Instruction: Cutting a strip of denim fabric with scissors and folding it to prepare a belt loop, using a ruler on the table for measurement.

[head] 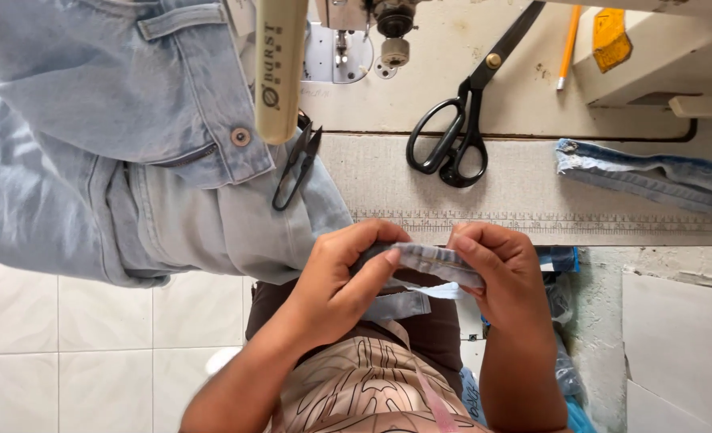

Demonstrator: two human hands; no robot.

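— Two hands on one thing?
— Yes. The left hand (341,277) and the right hand (496,273) both pinch a narrow denim strip (428,261), fingers curled tight, thumbs pressed on top. It sits between them, just off the near edge of the table (524,192), above the lap.
— How open are they?
— Barely; both are closed around the strip's ends, and a loose tail of it hangs below.
— What lies around?
— Pale jeans (115,144) spread far left over the table edge, small thread snips (296,164) on them. Big black scissors (464,120) lie farther back, centre. Another folded denim piece (652,176) rests to the right, well apart, and an orange pencil (568,44) beyond it.
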